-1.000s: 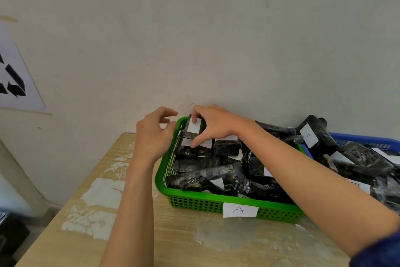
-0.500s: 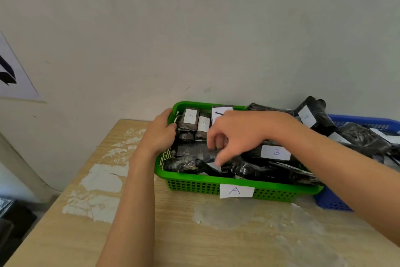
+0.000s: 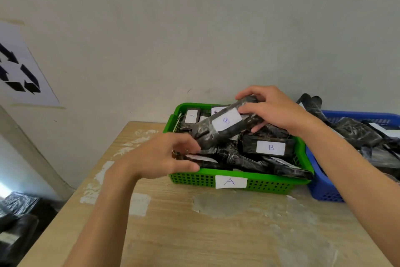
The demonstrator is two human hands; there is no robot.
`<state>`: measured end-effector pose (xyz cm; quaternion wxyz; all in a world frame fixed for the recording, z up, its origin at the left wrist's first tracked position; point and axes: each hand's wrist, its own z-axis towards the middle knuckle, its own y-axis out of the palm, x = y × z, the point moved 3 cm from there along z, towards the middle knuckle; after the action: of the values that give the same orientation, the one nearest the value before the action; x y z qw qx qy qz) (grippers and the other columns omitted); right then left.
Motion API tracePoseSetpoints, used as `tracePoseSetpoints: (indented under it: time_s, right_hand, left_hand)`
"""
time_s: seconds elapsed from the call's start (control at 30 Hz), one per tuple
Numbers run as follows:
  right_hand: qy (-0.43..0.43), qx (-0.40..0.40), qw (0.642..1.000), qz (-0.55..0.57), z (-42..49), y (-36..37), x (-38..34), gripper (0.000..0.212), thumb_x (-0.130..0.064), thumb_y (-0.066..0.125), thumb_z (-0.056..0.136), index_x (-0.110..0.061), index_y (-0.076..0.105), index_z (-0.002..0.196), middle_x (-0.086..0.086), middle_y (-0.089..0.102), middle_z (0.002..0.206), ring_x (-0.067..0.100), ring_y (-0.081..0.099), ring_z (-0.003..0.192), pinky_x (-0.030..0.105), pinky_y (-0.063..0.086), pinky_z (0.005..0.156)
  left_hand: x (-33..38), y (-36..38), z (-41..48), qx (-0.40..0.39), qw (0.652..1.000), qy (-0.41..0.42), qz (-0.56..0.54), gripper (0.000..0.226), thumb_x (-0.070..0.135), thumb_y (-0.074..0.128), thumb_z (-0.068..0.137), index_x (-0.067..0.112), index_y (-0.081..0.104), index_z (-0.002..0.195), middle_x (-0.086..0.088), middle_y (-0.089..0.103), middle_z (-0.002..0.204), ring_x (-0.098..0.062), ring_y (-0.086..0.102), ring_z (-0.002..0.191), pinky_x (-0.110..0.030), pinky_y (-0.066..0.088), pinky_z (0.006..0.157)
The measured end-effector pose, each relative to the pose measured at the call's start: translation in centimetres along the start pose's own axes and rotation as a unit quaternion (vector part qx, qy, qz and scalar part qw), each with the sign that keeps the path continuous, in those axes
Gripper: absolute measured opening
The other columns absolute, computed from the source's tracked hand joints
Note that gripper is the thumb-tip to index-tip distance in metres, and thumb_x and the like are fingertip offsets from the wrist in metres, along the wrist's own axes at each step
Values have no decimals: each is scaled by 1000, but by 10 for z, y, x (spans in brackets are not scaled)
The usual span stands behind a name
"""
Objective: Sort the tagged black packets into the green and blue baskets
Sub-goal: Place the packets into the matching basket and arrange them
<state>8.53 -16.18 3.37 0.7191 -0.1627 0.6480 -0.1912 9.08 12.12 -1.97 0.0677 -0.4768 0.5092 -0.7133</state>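
A long black packet (image 3: pixel 225 125) wrapped in glossy film, bearing a white tag marked B, is held tilted above the green basket (image 3: pixel 194 178), its upper end toward the wall. The right hand (image 3: pixel 271 110) clasps that upper end, fingers curled over the top and thumb beneath. The left hand (image 3: pixel 164 157) is at the packet's lower end with fingers partly curled; whether it grips the packet or only touches the pile beneath cannot be told. The packet appears light and fairly stiff along its length, since it holds its line when supported mainly at one end. The film looks slick and creased, so a hold across the width, clear of the tag, seems the surest. The green basket carries a label A (image 3: pixel 231 181) on its near wall, so this packet likely belongs elsewhere. A second B-tagged packet (image 3: pixel 267 147) lies flat on the heap in the same basket, and an A-tagged packet (image 3: pixel 191 116) stands at the far left corner. The blue basket (image 3: pixel 322 189) sits touching or just beside the green one on the right, also heaped with black packets. Both stand on a wooden table (image 3: pixel 194 234) against a pale wall. A recycling sign (image 3: pixel 19 72) hangs at left.
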Motion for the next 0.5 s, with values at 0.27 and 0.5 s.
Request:
tracePoseSetpoints:
  time_s: [0.27,0.5]
  right_hand:
    - [-13,97,988,123,-24,-23,5,18,-14,77,93,-17,75,111,13,74,111,25,79,90,37,66,58]
    - [3,137,968,211,-40,-30,17,15,-14,78,93,-14,76,108,12,75,107,25,80,86,37,66,59]
  left_hand:
    - [-3,11,11,-66,994,-74,38,14,46,63,99,34,70,97,19,66,81,4,61,74,-18,42,67]
    - [20,6,37,-170,970,-141,99,23,39,67,98,23,60,112,4,68,101,-20,66,96,-32,49,82]
